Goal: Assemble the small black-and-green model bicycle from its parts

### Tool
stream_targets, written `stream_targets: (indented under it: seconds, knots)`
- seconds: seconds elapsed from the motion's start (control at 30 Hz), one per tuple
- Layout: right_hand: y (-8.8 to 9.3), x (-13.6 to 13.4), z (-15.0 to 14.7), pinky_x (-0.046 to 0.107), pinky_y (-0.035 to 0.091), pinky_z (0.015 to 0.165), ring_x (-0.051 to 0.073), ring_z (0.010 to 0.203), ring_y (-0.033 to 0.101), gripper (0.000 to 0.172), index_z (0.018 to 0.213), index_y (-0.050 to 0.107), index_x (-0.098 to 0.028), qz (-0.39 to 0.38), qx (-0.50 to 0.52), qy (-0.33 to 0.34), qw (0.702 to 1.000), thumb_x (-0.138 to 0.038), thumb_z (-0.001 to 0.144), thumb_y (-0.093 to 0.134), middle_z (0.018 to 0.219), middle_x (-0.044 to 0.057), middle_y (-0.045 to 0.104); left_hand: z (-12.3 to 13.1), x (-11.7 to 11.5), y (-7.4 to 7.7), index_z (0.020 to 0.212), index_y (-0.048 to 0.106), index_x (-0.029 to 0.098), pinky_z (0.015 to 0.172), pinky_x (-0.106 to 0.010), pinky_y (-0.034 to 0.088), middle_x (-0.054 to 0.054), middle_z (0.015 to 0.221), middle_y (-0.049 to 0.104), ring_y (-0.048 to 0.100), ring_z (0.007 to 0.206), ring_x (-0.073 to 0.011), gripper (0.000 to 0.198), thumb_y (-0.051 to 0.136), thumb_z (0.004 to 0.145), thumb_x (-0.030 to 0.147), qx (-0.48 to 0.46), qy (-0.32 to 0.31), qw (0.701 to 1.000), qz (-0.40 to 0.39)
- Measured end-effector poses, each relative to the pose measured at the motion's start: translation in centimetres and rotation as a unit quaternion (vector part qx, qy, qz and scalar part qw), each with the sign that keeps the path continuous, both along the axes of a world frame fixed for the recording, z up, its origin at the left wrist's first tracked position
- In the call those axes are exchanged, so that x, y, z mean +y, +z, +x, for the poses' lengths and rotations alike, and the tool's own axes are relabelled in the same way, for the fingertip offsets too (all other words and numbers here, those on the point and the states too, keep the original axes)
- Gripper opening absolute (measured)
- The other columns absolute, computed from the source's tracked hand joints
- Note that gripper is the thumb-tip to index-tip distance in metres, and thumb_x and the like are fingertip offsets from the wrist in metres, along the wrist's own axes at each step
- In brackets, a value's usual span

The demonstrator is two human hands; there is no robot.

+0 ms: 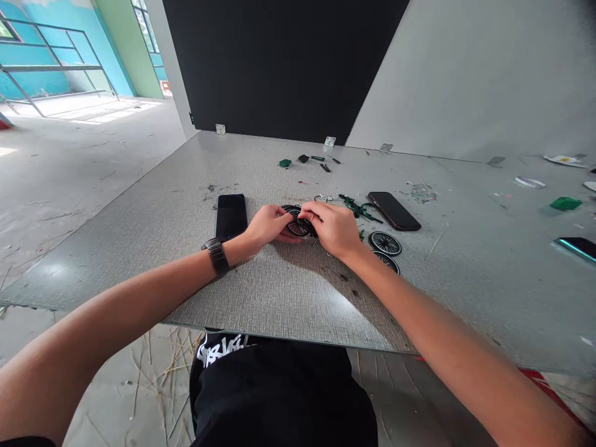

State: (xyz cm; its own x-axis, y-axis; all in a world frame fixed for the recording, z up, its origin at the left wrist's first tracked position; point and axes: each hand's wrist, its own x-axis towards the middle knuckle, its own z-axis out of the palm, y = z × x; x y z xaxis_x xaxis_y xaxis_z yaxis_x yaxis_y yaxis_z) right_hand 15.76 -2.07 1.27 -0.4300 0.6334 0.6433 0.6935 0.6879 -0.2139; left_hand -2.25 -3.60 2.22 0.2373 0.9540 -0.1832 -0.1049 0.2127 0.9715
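Both my hands meet over the middle of the grey table (139, 236). My left hand (267, 225), with a dark watch on its wrist, and my right hand (333, 228) are closed together on a small black spoked wheel (298, 223). Part of the wheel is hidden by my fingers. Just right of my right wrist lie two more small spoked wheels (385, 243), flat on the table. A green model frame piece (358, 208) rests behind my right hand.
A black phone (231, 215) lies left of my hands and another phone (393, 210) to the right. Small green and black parts (305, 161) sit near the far edge. A green piece (565, 203) and a third phone (580, 248) lie far right.
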Motion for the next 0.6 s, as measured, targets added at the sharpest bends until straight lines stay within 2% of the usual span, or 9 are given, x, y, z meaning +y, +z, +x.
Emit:
stream_targets:
  seconds: [0.33,0.6]
  knots:
    - [0.09,-0.06,-0.25,0.029,0.047,0.071,0.016,0.077,0.068,0.018,0.092,0.071,-0.024,-0.028,0.018,0.015,0.999,-0.029,0.099,0.055,0.086,0.001,0.076,-0.31,0.15,-0.22,0.074,0.068,0.010,0.084,-0.034,0.062,-0.009,0.075,0.075,0.072,0.066,-0.0136,0.025,0.055,0.095,0.011,-0.047,-0.023,0.998,-0.047]
    - [0.50,0.07,0.20,0.029,0.047,0.071,0.017,0.073,0.068,0.018,0.091,0.071,-0.022,-0.049,0.026,0.016,0.998,-0.029,0.097,0.056,0.083,0.002,0.077,-0.46,0.15,-0.09,0.077,0.071,0.007,0.097,-0.033,0.057,-0.013,0.084,0.075,0.073,0.077,-0.0145,0.023,0.056,0.095,0.009,-0.129,-0.046,0.986,-0.094]
